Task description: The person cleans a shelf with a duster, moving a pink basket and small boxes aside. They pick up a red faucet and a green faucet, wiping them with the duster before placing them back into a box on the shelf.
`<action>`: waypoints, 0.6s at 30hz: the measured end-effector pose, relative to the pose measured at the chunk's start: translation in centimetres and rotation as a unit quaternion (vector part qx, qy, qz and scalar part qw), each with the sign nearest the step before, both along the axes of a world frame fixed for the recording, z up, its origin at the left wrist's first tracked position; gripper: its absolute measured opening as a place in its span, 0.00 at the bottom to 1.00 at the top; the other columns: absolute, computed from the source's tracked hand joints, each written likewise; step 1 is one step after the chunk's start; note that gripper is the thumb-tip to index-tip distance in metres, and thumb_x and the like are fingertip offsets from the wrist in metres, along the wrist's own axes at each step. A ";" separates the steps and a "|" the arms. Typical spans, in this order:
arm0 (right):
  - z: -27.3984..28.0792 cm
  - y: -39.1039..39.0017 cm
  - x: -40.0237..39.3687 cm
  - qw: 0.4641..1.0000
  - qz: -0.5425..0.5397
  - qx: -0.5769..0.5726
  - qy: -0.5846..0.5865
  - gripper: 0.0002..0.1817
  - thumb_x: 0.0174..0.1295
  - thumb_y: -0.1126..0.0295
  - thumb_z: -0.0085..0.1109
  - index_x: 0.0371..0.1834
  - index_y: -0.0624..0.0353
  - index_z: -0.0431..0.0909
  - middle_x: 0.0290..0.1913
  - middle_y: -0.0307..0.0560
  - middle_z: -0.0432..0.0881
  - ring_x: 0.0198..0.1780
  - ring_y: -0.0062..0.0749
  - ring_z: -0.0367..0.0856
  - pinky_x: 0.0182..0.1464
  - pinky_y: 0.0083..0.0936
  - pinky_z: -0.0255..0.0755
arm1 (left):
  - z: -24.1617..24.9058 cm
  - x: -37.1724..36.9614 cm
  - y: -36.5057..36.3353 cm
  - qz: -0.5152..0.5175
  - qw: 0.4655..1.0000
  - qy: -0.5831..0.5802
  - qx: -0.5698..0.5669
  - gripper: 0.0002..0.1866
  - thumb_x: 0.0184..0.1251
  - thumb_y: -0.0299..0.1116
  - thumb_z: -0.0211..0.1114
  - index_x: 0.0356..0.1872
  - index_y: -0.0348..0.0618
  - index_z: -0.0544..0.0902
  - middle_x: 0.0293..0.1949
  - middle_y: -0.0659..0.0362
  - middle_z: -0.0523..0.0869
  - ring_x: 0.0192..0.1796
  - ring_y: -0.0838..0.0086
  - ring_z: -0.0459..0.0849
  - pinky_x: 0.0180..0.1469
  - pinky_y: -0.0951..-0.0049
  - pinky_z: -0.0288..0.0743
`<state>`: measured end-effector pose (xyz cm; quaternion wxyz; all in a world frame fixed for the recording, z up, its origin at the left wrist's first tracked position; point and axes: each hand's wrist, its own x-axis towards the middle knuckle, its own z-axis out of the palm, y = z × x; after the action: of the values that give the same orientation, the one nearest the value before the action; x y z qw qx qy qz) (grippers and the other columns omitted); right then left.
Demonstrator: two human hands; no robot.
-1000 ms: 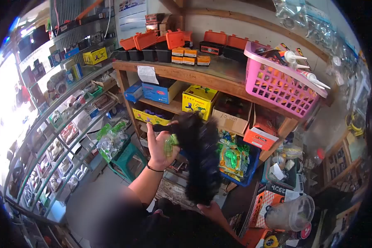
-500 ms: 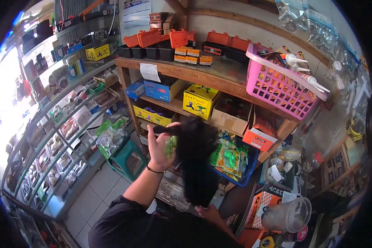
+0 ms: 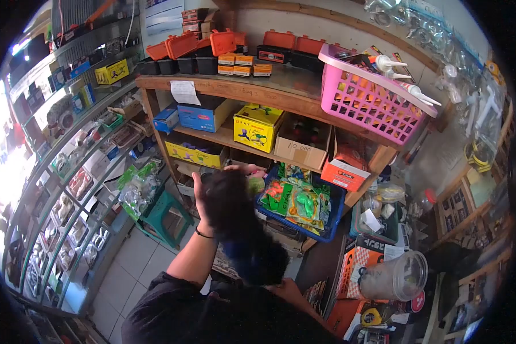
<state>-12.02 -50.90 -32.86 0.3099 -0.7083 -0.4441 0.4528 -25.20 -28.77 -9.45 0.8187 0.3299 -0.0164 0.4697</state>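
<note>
A long black fluffy thing (image 3: 243,229), blurred and seemingly a duster, slants across the middle of the view. Its upper end lies over the palm of my left hand (image 3: 203,209), which is raised with thumb and fingers stretched apart on either side; a dark band circles the wrist. Low in the view, my right hand (image 3: 282,287) is closed at the lower end of the black thing, its fingers partly hidden. Just beyond stands a blue tray (image 3: 327,234) of green and orange packets (image 3: 295,200).
A wooden shelf (image 3: 258,92) carries black cases with orange lids, a yellow box (image 3: 258,127), and a pink basket (image 3: 370,106). Glass display shelves curve along the left. A green stool (image 3: 169,215) bears plastic bags. To the right are a clear jar (image 3: 393,276) and a red-and-white box (image 3: 361,266).
The view has turned right. The black thing has swung leftward at its upper end and now covers my left palm, which was visible before. More of the blue tray shows.
</note>
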 end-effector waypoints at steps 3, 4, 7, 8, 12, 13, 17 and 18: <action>5.3 0.4 -0.6 0.993 -0.020 -0.116 0.004 0.21 0.48 0.55 0.61 0.29 0.68 0.78 0.21 0.48 0.78 0.25 0.24 0.76 0.28 0.25 0.68 | -0.4 -0.1 -0.8 0.081 0.990 0.075 -0.085 0.45 0.51 0.70 0.41 0.51 0.34 0.67 0.57 0.41 0.64 0.57 0.50 0.65 0.57 0.55 0.59; 6.1 0.0 -0.8 0.993 -0.023 -0.116 0.005 0.21 0.48 0.55 0.61 0.29 0.68 0.78 0.21 0.48 0.78 0.25 0.24 0.76 0.28 0.25 0.68 | -0.7 0.1 -0.7 0.052 0.991 0.049 -0.113 0.45 0.51 0.70 0.41 0.51 0.33 0.67 0.57 0.41 0.63 0.57 0.50 0.65 0.57 0.56 0.60; 6.3 -0.6 -1.0 0.999 -0.017 0.002 0.043 0.21 0.48 0.54 0.61 0.25 0.67 0.77 0.19 0.45 0.77 0.23 0.22 0.73 0.26 0.24 0.66 | -1.6 1.0 0.5 -0.094 0.992 -0.084 0.011 0.42 0.53 0.68 0.42 0.50 0.34 0.69 0.52 0.45 0.71 0.54 0.59 0.71 0.55 0.62 0.63; 4.9 -1.0 -0.8 0.999 -0.042 -0.010 0.022 0.24 0.48 0.51 0.60 0.24 0.67 0.77 0.19 0.46 0.76 0.24 0.27 0.74 0.27 0.28 0.66 | -1.8 1.1 0.4 -0.105 0.988 -0.109 -0.010 0.41 0.54 0.68 0.41 0.49 0.35 0.70 0.49 0.46 0.73 0.54 0.60 0.71 0.55 0.62 0.63; 5.0 -1.5 -1.1 0.990 -0.135 0.033 0.026 0.22 0.46 0.56 0.63 0.22 0.70 0.76 0.17 0.45 0.75 0.21 0.22 0.71 0.25 0.26 0.65 | -2.5 0.4 0.2 -0.065 0.997 -0.030 -0.028 0.40 0.58 0.66 0.34 0.47 0.33 0.69 0.46 0.50 0.73 0.53 0.59 0.69 0.60 0.60 0.57; 5.1 -1.6 -0.8 0.990 -0.138 0.031 0.026 0.22 0.46 0.56 0.63 0.22 0.70 0.76 0.17 0.45 0.75 0.21 0.22 0.71 0.25 0.26 0.65 | -3.0 0.7 0.3 -0.067 0.997 -0.030 -0.029 0.40 0.58 0.66 0.34 0.47 0.33 0.69 0.46 0.50 0.73 0.53 0.59 0.69 0.60 0.60 0.57; 4.1 -1.6 -0.4 0.997 -0.030 -0.037 -0.057 0.23 0.46 0.54 0.63 0.22 0.70 0.75 0.15 0.44 0.72 0.20 0.21 0.67 0.24 0.27 0.62 | -1.2 1.6 -0.9 -0.112 0.991 -0.062 0.048 0.41 0.57 0.67 0.32 0.51 0.35 0.68 0.53 0.47 0.70 0.57 0.59 0.68 0.58 0.60 0.62; 3.9 -1.6 -0.6 0.997 -0.061 -0.020 -0.036 0.24 0.46 0.54 0.63 0.21 0.70 0.75 0.13 0.43 0.70 0.19 0.20 0.64 0.22 0.27 0.61 | -0.5 1.4 -1.4 -0.075 0.997 -0.020 -0.024 0.42 0.56 0.68 0.33 0.51 0.34 0.67 0.55 0.43 0.67 0.57 0.53 0.67 0.59 0.56 0.59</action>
<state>-12.67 -52.46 -28.98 0.3065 -0.7560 -0.4017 0.4161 -23.82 -30.13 -10.00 0.8588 0.2990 -0.0460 0.4135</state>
